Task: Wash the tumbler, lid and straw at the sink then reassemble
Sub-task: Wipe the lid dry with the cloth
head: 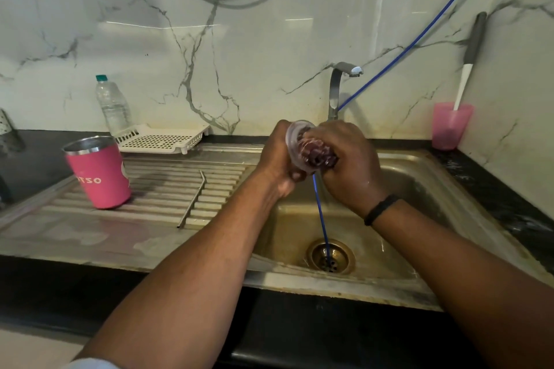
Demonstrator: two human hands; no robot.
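The pink tumbler (100, 172) stands at the drainboard's left end, the metal straw (192, 199) lying to its right on the ribs. Over the sink basin (419, 186), the left hand (277, 159) grips the clear lid (295, 141) while the right hand (349, 163) clutches a dark scrubber (317, 154) against it.

**Where things sit around my grip**

I hold the clear round plastic lid (295, 141) between my left hand (277, 159) and right hand (350, 162), above the steel sink basin (419, 189). Left of the grip, the bent metal straw (192, 199) lies on the ribbed drainboard (168, 189); further left stands the pink steel tumbler (99, 174).
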